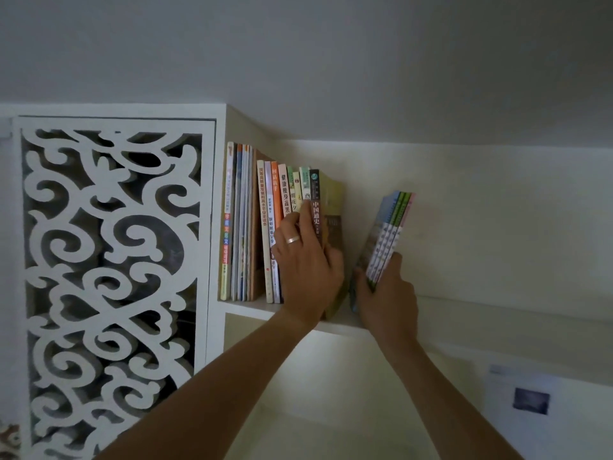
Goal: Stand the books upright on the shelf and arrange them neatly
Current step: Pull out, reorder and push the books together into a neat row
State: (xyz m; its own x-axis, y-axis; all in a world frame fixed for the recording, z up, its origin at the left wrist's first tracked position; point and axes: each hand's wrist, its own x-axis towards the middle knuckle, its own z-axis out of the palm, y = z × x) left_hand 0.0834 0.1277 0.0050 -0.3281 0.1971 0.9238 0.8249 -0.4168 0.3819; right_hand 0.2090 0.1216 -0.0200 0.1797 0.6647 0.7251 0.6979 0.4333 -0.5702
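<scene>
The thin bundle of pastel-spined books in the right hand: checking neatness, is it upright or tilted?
Tilted: the thin bundle of pastel-spined books leans rightward at the top, gripped by the right hand.

On the dark spine (315,207), 中国通史 is printed vertically in white. On the cream spine (285,194), 健康瘦身蔬果 is read in dark characters. On the pale spine (263,207), a long title ending in 安全读本 is seen. On the orange spine (275,190), red characters are too dim to be read. Small print on the remaining spines cannot be made out.
</scene>
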